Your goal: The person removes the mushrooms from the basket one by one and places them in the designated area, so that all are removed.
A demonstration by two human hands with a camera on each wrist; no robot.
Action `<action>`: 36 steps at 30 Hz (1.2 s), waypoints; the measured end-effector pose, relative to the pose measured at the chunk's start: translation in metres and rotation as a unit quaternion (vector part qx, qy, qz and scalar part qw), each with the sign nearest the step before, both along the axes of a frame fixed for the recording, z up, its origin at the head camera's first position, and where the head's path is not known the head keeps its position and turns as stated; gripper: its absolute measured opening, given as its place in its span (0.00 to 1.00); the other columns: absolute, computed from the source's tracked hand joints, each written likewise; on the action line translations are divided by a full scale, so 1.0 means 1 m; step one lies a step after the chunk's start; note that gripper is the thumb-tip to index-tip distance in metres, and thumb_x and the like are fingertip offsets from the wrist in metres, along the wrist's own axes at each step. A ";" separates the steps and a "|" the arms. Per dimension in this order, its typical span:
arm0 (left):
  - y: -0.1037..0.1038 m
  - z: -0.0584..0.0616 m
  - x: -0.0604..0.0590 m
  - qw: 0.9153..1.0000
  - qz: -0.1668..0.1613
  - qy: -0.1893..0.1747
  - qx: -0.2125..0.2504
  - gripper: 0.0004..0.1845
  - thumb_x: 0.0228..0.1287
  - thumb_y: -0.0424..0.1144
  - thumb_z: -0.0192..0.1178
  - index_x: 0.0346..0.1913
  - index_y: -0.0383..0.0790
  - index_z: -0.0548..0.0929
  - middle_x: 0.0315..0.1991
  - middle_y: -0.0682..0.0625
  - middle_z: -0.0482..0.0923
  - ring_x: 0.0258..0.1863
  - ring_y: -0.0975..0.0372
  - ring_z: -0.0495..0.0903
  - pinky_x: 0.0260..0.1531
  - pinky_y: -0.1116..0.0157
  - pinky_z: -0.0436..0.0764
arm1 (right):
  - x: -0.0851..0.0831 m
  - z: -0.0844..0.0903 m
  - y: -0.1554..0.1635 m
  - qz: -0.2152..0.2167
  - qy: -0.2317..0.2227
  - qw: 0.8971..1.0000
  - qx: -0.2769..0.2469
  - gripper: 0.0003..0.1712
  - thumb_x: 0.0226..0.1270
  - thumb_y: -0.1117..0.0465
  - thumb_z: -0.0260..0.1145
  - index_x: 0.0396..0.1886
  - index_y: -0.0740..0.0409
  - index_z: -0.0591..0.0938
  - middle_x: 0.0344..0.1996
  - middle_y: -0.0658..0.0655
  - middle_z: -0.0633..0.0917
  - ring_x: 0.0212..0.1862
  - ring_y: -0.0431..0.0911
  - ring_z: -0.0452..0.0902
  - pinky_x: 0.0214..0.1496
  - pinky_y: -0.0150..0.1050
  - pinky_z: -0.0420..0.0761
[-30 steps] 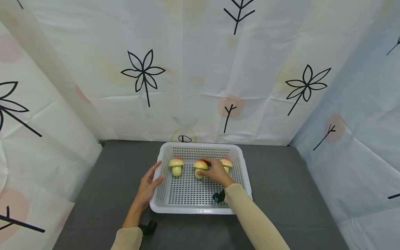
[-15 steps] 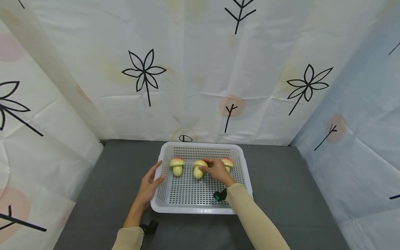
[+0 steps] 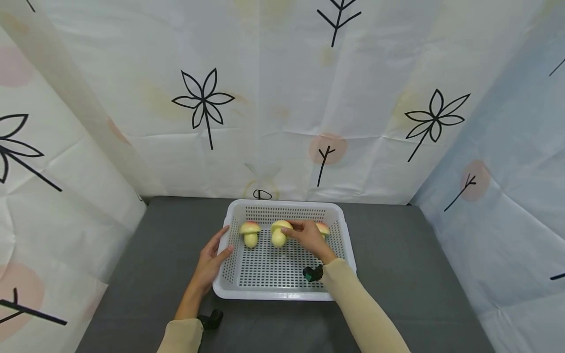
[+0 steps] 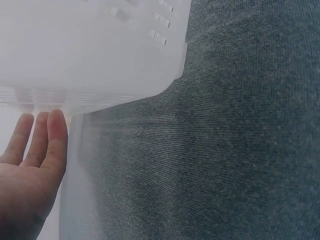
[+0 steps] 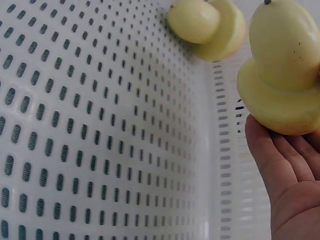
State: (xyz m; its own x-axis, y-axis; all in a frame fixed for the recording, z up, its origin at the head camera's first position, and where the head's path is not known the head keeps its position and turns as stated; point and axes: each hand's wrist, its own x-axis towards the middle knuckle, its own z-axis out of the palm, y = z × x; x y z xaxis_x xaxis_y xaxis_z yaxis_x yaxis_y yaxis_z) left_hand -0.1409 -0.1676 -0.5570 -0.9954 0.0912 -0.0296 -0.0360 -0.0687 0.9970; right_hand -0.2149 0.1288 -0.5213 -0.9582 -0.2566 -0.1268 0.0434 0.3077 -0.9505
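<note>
Up a bit: the right hand (image 3: 307, 238) pinches a smooth yellow mushroom with a round cap (image 3: 279, 237).
I see it has just risen, so it seems off the floor of the holey white plastic basket (image 3: 282, 295), where two more yellow mushrooms with red tops (image 3: 250, 235) (image 3: 323, 228) sit. The left hand (image 3: 210, 263), fingers nearly straight, touches the basket's left side.

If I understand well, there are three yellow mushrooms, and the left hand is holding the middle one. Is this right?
Not the left hand: the head view shows the right hand holding the middle mushroom. Everything else is correct.
</note>
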 end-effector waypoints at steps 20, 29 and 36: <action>0.000 0.001 0.001 1.000 -0.005 -0.008 -0.001 0.35 0.74 0.37 0.61 0.79 0.50 0.61 0.76 0.42 0.60 0.62 0.46 0.76 0.51 0.44 0.80 | 0.016 0.053 0.021 0.023 0.053 0.997 -0.054 0.31 0.70 0.57 0.70 0.69 0.66 0.75 0.59 0.65 0.82 0.59 0.53 0.82 0.57 0.40 0.81; 0.000 0.002 0.001 1.000 -0.005 -0.011 0.003 0.35 0.74 0.36 0.61 0.79 0.50 0.61 0.76 0.42 0.61 0.62 0.46 0.75 0.51 0.44 0.80 | 0.033 0.076 0.030 0.038 0.071 0.996 -0.049 0.31 0.70 0.59 0.70 0.69 0.66 0.75 0.61 0.66 0.80 0.61 0.56 0.80 0.56 0.41 0.81; 0.000 0.001 0.001 1.000 -0.003 -0.009 0.002 0.35 0.74 0.36 0.61 0.79 0.49 0.61 0.75 0.41 0.62 0.62 0.44 0.75 0.50 0.44 0.80 | 0.042 0.087 0.049 0.030 0.083 0.995 -0.051 0.33 0.71 0.58 0.70 0.71 0.67 0.73 0.62 0.68 0.80 0.60 0.57 0.80 0.54 0.41 0.83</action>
